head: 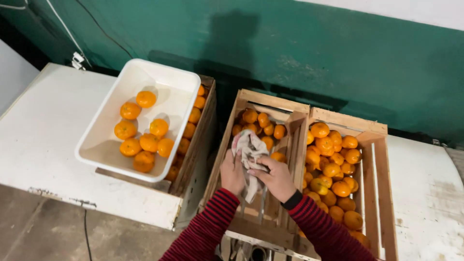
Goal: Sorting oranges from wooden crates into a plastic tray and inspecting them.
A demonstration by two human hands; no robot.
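Grey-white crumpled cloth (250,154) sits bunched between both hands above the middle slatted wooden crate (256,208). The left hand (232,172) has its grip closed on the cloth's left side, and the right hand (276,177) has its fingers (258,168) pressed together over the cloth's right side; whether a fruit is wrapped inside cannot be told. Both arms wear red-and-black striped sleeves (205,232), and a black band circles the right wrist.

That middle crate is mostly bare slats near the person, with a small heap of orange mandarins (258,123) at its far end. Touching it on the right stands a second wooden crate (379,193), its left part filled with many orange mandarins. To the left, well apart from the hands, a white rectangular plastic tub (166,82) rests tilted on top of a third wooden crate (195,154); the tub holds nine or so mandarins, and more show in the crate beneath along the tub's right edge. All of this rests on a white painted counter (43,145) against a dark green wall (338,58).
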